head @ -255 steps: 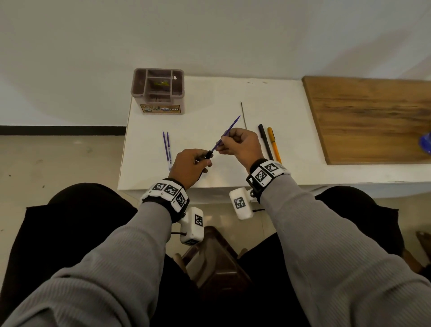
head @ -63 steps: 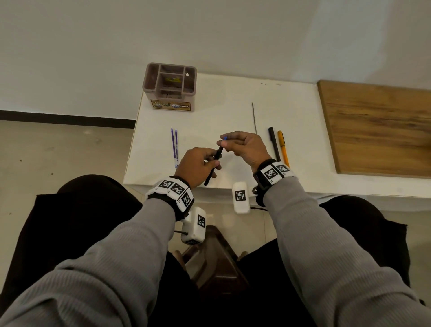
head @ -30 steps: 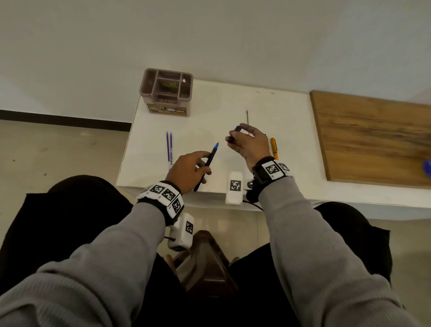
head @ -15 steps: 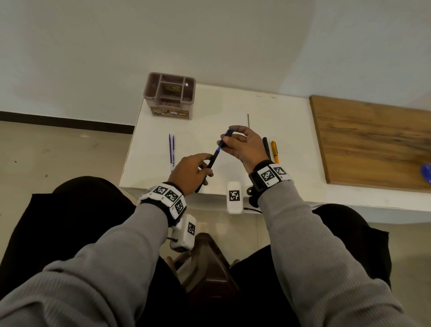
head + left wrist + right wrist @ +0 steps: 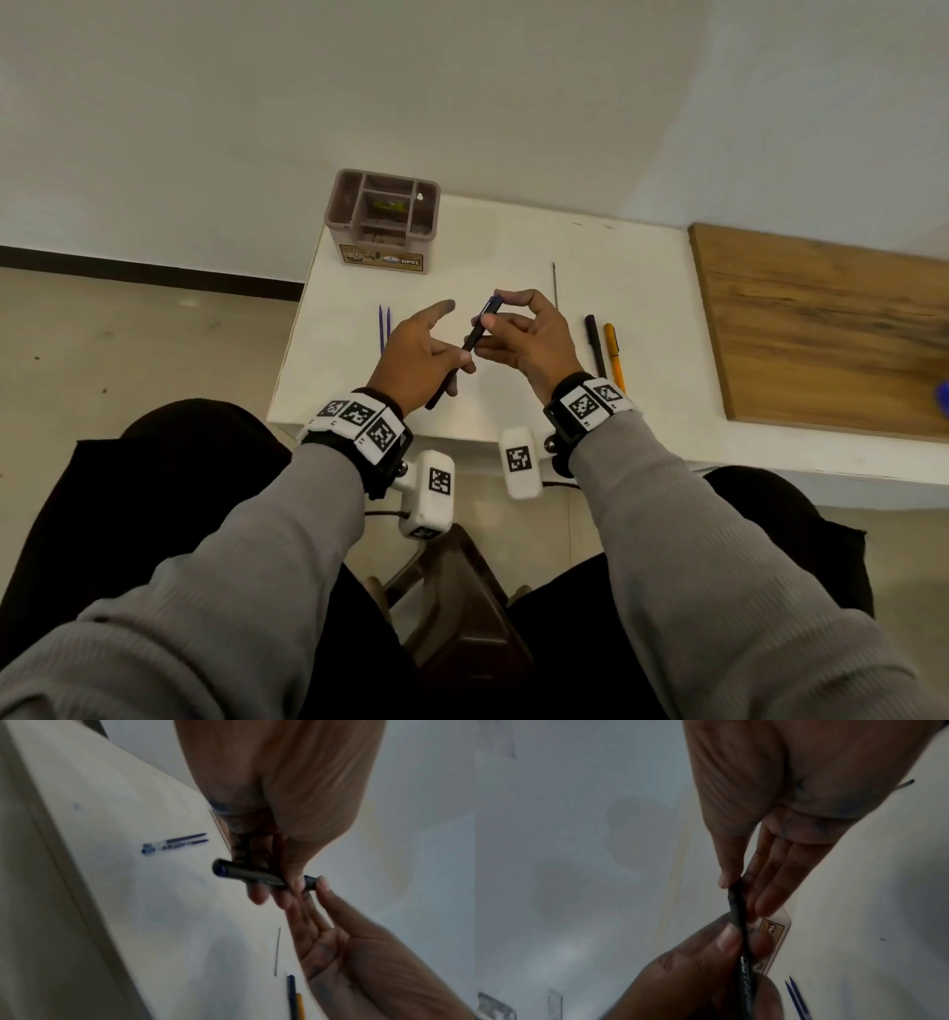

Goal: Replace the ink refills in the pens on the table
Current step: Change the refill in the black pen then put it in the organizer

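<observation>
Above the white table [image 5: 513, 246] both hands hold one black pen [image 5: 468, 345], slanted up and to the right. My left hand [image 5: 416, 354] grips its lower barrel [image 5: 246, 874] with thumb and curled fingers; the index finger points straight out. My right hand [image 5: 529, 334] pinches the pen's upper end [image 5: 736, 902] between thumb and fingertips. Two blue refills [image 5: 384, 329] lie side by side left of the hands. A thin grey refill [image 5: 554, 285] lies beyond the right hand. A second black pen [image 5: 594, 344] and an orange pen [image 5: 613, 354] lie together on the right.
A brown compartment organizer [image 5: 387, 221] stands at the table's back left corner. A wooden board [image 5: 832, 329] covers the right part of the surface, and a blue object [image 5: 942, 401] shows at the frame's right edge. The table's near edge lies just below my wrists.
One second ago my right hand was away over the table; it came back to the pen's upper end. The blue refill end seen sticking out is now covered. My left index finger has straightened.
</observation>
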Demonstrator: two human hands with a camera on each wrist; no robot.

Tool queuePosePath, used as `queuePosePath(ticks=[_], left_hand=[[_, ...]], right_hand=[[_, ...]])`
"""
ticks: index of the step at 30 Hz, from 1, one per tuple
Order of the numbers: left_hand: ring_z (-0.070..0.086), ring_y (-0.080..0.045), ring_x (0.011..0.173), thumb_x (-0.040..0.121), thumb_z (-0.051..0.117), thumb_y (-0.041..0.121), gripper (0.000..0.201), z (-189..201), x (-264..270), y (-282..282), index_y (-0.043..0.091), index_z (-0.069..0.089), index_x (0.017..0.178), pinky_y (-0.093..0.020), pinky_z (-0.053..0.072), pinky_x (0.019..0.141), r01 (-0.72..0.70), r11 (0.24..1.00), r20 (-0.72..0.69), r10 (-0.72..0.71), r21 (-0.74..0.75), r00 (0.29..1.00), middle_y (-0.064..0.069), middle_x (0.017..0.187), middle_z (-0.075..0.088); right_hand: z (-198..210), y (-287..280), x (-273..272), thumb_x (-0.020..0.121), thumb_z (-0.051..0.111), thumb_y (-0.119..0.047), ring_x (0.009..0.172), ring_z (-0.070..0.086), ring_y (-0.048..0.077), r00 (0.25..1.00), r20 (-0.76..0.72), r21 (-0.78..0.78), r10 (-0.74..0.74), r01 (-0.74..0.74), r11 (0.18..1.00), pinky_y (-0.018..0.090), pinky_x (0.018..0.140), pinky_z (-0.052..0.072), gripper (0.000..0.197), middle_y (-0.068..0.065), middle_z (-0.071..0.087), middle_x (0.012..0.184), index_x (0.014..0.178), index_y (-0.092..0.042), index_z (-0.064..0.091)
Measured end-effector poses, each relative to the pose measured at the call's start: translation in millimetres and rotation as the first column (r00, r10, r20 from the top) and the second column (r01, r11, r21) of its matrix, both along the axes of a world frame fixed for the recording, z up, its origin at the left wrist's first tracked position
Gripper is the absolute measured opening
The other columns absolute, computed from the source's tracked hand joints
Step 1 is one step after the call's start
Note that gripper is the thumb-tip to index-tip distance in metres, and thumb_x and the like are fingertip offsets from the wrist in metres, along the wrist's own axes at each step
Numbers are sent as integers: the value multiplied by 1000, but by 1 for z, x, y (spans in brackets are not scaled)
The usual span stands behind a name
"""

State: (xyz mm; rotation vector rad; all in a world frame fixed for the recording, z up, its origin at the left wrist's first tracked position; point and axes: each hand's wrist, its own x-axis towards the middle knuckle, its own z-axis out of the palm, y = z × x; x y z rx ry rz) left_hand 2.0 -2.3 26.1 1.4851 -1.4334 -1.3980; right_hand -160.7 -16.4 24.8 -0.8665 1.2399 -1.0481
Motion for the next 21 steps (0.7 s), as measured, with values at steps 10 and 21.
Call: queuePosePath(ticks=[10,21], left_hand=[[64,-18,52,93,56,11,36,-15,17,-13,10,48,128,-10,42,43,-302,952,-16,303,54,953,-9,81,71],[63,-19,55,90,53,8,17,-16,21,6,9,63,104,-31,56,63,-164,982,47,160,97,986,-10,82,71]], right_hand=[[50,-87,48,80,69,7,92,71,30,963,-72,-370,-260,216,904,40,72,61,36,23,68,104,107,-10,52],[71,-164,140,80,70,-4,71,71,18,916,-357,-495,-180,-22,868,41,67,61,32,5,71,88,103,-19,53]])
